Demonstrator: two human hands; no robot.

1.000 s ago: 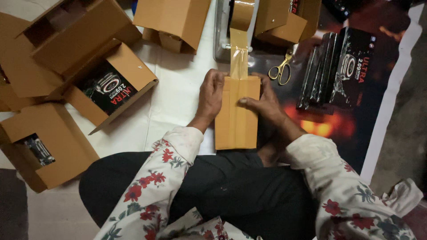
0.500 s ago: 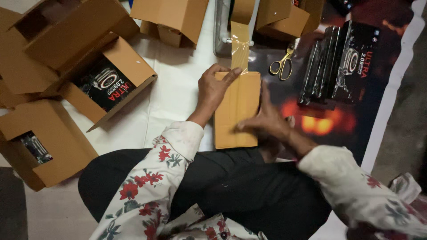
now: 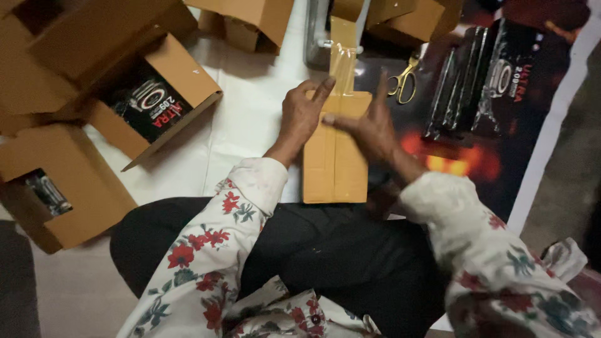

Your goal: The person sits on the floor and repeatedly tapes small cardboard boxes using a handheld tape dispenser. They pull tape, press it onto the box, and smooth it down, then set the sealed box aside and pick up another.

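Observation:
A small closed brown cardboard box lies on the floor in front of my lap, a strip of brown tape running from its far end up to a tape dispenser. My left hand rests on the box's far left edge, fingers pointing along the tape. My right hand lies flat on the top of the box, fingers spread, pressing on the taped seam. Neither hand grips anything.
Several open brown boxes holding black printed packets lie at the left and top. Gold-handled scissors lie just right of the tape. A stack of black packets sits on a dark printed sheet at the right.
The box has been turned slightly and laid flat. My right hand moved from its right side onto the top, and my left hand slid to the far edge by the tape.

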